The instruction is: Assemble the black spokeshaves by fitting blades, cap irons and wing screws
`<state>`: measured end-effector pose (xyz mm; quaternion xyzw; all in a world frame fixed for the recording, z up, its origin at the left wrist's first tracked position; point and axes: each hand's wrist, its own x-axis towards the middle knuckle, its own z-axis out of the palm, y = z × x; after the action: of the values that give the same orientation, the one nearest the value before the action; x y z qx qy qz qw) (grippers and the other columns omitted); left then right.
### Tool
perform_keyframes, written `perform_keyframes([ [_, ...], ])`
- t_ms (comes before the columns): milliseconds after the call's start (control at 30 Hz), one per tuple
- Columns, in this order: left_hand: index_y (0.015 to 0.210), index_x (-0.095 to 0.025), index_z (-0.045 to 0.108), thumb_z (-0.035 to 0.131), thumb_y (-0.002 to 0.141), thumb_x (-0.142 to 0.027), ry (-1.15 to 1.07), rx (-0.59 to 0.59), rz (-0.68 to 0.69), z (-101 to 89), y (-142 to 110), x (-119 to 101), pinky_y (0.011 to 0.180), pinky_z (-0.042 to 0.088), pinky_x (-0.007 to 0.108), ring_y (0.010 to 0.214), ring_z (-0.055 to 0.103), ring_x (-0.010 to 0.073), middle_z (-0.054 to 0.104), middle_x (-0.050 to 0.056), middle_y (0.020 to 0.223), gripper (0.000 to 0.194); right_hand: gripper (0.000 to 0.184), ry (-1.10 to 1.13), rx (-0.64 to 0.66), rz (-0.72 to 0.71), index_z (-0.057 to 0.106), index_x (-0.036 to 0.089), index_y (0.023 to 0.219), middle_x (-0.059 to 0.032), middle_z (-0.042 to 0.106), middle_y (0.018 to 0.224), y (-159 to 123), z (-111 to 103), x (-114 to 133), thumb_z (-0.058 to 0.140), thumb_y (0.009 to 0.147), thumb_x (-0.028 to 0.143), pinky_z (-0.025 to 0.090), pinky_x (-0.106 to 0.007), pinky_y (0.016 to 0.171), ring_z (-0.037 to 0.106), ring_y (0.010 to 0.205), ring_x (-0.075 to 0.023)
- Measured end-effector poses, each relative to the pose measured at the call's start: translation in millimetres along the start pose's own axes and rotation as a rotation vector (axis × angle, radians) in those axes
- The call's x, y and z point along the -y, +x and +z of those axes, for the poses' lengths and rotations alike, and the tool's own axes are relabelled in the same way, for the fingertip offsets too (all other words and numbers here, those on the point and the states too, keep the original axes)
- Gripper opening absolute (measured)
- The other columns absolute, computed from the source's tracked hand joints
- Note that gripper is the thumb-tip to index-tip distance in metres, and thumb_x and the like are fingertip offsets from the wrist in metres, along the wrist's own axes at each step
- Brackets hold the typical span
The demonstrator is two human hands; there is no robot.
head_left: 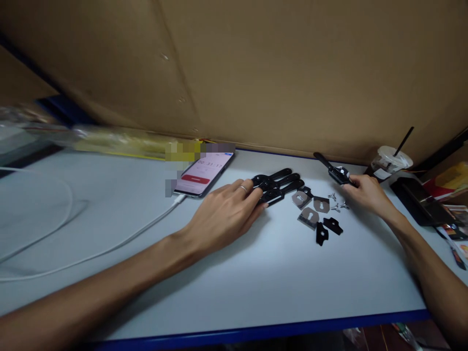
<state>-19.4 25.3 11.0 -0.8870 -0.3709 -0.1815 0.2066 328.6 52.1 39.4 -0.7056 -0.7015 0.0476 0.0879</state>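
Note:
My left hand (234, 204) lies over a row of several black spokeshave bodies (283, 183), with its fingers curled round their near ends and a ring on one finger. At the right, my right hand (365, 192) is closed on one end of another black spokeshave (338, 173), lifted with its free handle pointing up and left. Between the hands lie steel blades with keyhole slots (309, 217), black cap plates (332, 225) and small silver thumbscrews (335, 207). My fingers hide part of the row and the gripped handle end.
A phone (196, 179) showing a running timer lies behind my left hand, with a white cable (142, 233) trailing left. A lidded plastic cup with a straw (389, 163) stands at the back right, beside a dark flat case (420, 200). A cardboard wall (278, 73) closes the back.

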Motion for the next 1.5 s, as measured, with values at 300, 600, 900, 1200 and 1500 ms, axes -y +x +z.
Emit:
perform_keyframes([
  [300, 0.063, -0.022, 0.044, 0.02, 0.11, -0.029, -0.416, -0.352, 0.232, -24.2, -3.4, -13.4, 0.055, 0.034, 0.032, 0.058, 0.039, 0.0177, 0.046, 0.001, 0.059, 0.053, 0.01, 0.284, 0.507, -0.53, 0.061, 0.021, 0.076, 0.0053, 0.048, 0.062, -68.1, -12.7, 71.1, 0.052, 0.078, 0.016, 0.03, -0.024, 0.057, 0.042, 0.057, -0.0111],
  [600, 0.064, -0.02, 0.053, 0.034, 0.106, -0.017, -0.423, -0.233, 0.337, -20.1, -5.2, -18.4, 0.056, 0.04, 0.03, 0.058, 0.047, 0.0156, 0.054, 0.0, 0.059, 0.046, 0.012, 0.141, 0.47, -0.622, 0.059, 0.022, 0.078, -0.0001, 0.064, 0.07, -79.4, 3.8, 73.7, 0.055, 0.08, 0.01, 0.035, -0.029, 0.061, 0.054, 0.063, -0.0156],
  [900, 0.074, -0.02, 0.05, 0.033, 0.1, -0.005, -0.424, -0.123, 0.285, -13.8, -6.2, -19.6, 0.053, 0.037, 0.028, 0.059, 0.044, 0.0144, 0.055, -0.001, 0.065, 0.035, 0.009, 0.106, 0.476, -0.647, 0.061, 0.021, 0.079, -0.0015, 0.067, 0.082, -71.2, 0.6, 68.0, 0.06, 0.082, 0.013, 0.042, -0.03, 0.068, 0.06, 0.072, -0.0169],
  [1200, 0.081, -0.017, 0.057, 0.031, 0.107, -0.016, -0.382, 0.017, 0.349, -11.6, -6.1, -18.8, 0.06, 0.039, 0.03, 0.066, 0.049, 0.0172, 0.057, 0.001, 0.071, 0.037, 0.015, 0.015, 0.507, -0.624, 0.059, 0.022, 0.075, 0.0003, 0.067, 0.077, -80.5, -12.4, 70.6, 0.068, 0.087, 0.024, 0.035, -0.031, 0.062, 0.058, 0.065, -0.016],
  [1500, 0.086, -0.018, 0.06, 0.05, 0.104, -0.046, -0.411, 0.175, 0.342, -6.2, -8.9, -24.5, 0.063, 0.04, 0.032, 0.071, 0.056, 0.0183, 0.063, 0.003, 0.082, 0.035, 0.019, 0.144, 0.139, -0.717, 0.069, 0.02, 0.103, -0.0056, 0.069, 0.092, -87.1, -1.3, 75.3, 0.056, 0.1, 0.034, 0.042, -0.03, 0.067, 0.062, 0.076, -0.018],
])
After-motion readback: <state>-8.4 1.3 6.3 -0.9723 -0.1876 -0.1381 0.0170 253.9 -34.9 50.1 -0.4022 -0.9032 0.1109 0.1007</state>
